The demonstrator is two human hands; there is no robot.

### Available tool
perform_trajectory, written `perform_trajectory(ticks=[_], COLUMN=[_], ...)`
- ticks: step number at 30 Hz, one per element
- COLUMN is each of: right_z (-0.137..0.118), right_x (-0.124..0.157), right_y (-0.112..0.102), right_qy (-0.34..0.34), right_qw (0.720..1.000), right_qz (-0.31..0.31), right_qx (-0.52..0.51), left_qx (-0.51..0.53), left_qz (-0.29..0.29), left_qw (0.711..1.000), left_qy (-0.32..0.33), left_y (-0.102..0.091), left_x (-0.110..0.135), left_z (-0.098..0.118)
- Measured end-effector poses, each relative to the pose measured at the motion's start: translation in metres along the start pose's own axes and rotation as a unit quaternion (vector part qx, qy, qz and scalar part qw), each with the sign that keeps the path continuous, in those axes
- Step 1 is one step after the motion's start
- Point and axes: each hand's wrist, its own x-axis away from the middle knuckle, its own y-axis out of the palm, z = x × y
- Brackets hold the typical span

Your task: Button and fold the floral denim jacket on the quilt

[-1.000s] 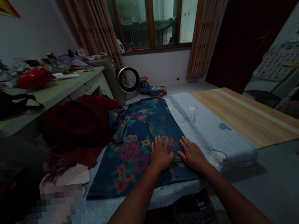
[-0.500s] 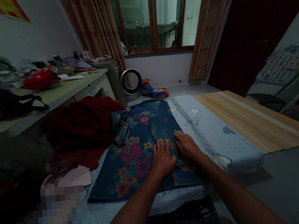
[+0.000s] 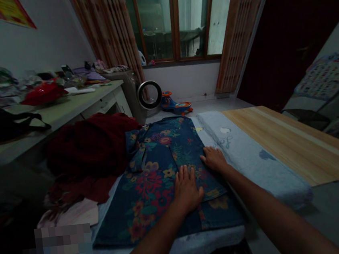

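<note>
A dark blue garment with red and yellow flowers (image 3: 151, 181) lies spread out in front of me, one side folded inward. My left hand (image 3: 188, 187) rests flat on its middle, palm down with the fingers stretched out. On the garment's right edge lies my right hand (image 3: 214, 158), fingers extended and the thumb apart. Neither hand grips anything. Beneath the garment is a pale blue fleecy cover (image 3: 245, 155) with small animal patterns.
A dark red cloth heap (image 3: 89, 147) lies left of the garment, near a cluttered desk (image 3: 94, 100). To the right extends a wood-grain board (image 3: 283, 143). Beyond the far edge, a blue and orange ride-on toy (image 3: 176, 104) stands on the floor beneath the window.
My right hand has slid slightly right and away from the left hand, along the garment's edge. The left hand stays on the cloth. The view has tilted up a little.
</note>
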Motion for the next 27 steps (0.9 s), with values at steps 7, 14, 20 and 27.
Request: perform_trajectory(ticks=[7, 14, 20, 27], right_z=[-0.024, -0.024, -0.004, -0.013], right_x=[-0.038, -0.048, -0.069, -0.115], right_y=[0.002, 0.023, 0.021, 0.018], right_qy=[-0.073, -0.064, 0.02, 0.025], right_qw=[0.996, 0.998, 0.999, 0.998], right_qz=[0.038, -0.003, -0.015, 0.046], right_qx=[-0.034, -0.022, -0.024, -0.026], left_qx=[-0.012, -0.002, 0.003, 0.019], left_qz=[0.052, 0.022, 0.023, 0.007], left_qw=[0.998, 1.0, 1.0, 1.0], left_qy=[-0.023, -0.004, -0.007, -0.008], left_y=[-0.024, 0.009, 0.009, 0.007], left_x=[-0.035, -0.042, -0.04, -0.039], left_z=[-0.012, -0.026, -0.028, -0.028])
